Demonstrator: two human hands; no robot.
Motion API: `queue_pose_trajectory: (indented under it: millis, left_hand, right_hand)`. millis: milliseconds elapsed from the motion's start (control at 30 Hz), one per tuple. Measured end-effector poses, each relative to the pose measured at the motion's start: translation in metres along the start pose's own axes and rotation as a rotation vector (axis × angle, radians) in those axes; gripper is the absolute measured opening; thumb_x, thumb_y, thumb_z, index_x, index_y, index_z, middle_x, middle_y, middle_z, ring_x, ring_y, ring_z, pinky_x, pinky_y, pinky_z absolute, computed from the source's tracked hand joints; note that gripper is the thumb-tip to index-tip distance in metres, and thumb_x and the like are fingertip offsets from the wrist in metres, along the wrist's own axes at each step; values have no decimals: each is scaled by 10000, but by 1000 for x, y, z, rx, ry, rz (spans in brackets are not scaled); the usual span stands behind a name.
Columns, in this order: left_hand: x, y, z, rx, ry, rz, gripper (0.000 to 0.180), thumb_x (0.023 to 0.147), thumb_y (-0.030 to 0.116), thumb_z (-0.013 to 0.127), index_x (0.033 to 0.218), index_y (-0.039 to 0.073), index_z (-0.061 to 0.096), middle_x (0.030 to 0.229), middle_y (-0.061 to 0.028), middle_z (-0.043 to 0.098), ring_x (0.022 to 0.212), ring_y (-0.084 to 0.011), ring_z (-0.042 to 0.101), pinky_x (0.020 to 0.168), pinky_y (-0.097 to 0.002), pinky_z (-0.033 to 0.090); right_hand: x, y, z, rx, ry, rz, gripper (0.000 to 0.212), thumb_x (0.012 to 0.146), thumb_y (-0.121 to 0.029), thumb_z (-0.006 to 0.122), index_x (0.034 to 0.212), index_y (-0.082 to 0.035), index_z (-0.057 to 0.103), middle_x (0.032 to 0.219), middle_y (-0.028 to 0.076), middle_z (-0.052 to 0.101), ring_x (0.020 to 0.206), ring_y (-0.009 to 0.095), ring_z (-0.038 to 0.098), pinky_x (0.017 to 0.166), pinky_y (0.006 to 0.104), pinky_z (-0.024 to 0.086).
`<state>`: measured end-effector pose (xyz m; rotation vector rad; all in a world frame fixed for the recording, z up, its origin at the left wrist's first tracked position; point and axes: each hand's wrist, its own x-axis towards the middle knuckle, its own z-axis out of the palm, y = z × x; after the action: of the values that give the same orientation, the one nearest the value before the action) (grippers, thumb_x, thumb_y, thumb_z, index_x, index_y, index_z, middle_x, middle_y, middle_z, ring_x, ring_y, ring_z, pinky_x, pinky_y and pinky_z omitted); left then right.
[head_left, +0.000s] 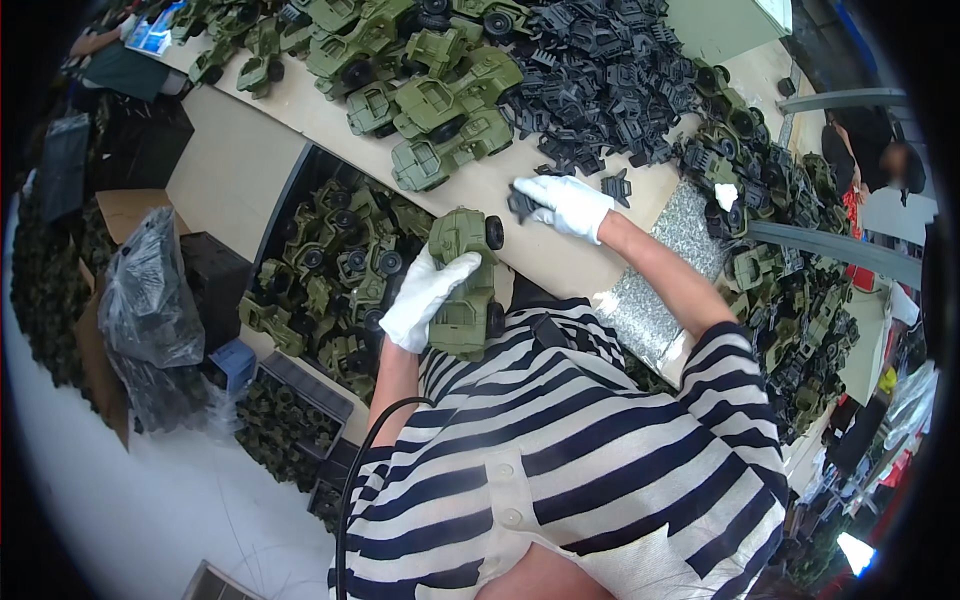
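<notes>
My left hand, in a white glove, is closed around a green toy jeep with black wheels, held upright in front of my body. To its right, my gloved right hand pinches a small black plastic part just above the table. Another loose black plastic part lies beside that hand. Beyond it rises a large heap of black plastic parts. Several green toy jeeps stand on the table left of the heap.
A bin full of green jeeps sits left of my left hand. More jeeps are piled on the right, near a grey metal bar. Plastic-wrapped goods and dark crates stand on the left floor. Other people are at the far left and right.
</notes>
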<state>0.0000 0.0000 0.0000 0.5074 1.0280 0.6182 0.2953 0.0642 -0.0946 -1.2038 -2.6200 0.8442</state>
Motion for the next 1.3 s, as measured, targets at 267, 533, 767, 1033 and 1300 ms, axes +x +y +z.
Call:
queue_pose_trajectory:
  millis: [267,533,767,1033,1300]
  left_hand:
    - [-18,21,13,35,-217,-28,644,837,107,764,1393,3,456,1218,-50,616,1046,-126,601,939,-283,487]
    - [-24,27,18,30,-162,-61,607,830,133,775,1333,-50,488,1148,-74,636,996,-126,618,892,-288,512]
    - [-25,22,13,-19,-140,-69,585,836,94,758,1335,-49,488,1123,-62,646,965,-114,626,864,-277,524]
    - [-20,17,35,47,-95,201,847,749,0,808,1464,0,354,1166,-50,643,976,-93,622,850,-259,527]
    - [-3,-10,33,-92,-84,591,1252,524,239,982,1506,24,234,1378,-95,464,1223,-200,509,1043,-352,435]
  right_hand:
    - [-1,-77,-27,1502,91,241,543,1004,-264,545,1471,-21,410,1261,42,603,855,54,522,721,194,445]
    - [-1,-97,-25,1634,46,165,536,1014,-222,522,1446,65,387,1458,162,467,1372,238,418,1168,351,292]
    - [1,-96,-24,1566,-3,146,514,1017,-241,518,1425,58,428,1452,151,478,1348,229,444,1149,340,310]
    - [12,-98,-44,1371,139,170,515,1055,-375,386,1317,33,561,1293,133,603,1220,200,531,1080,335,381]
    - [27,-147,-30,1225,498,273,442,1057,-302,350,1205,21,614,1233,126,623,1115,205,587,1022,340,427]
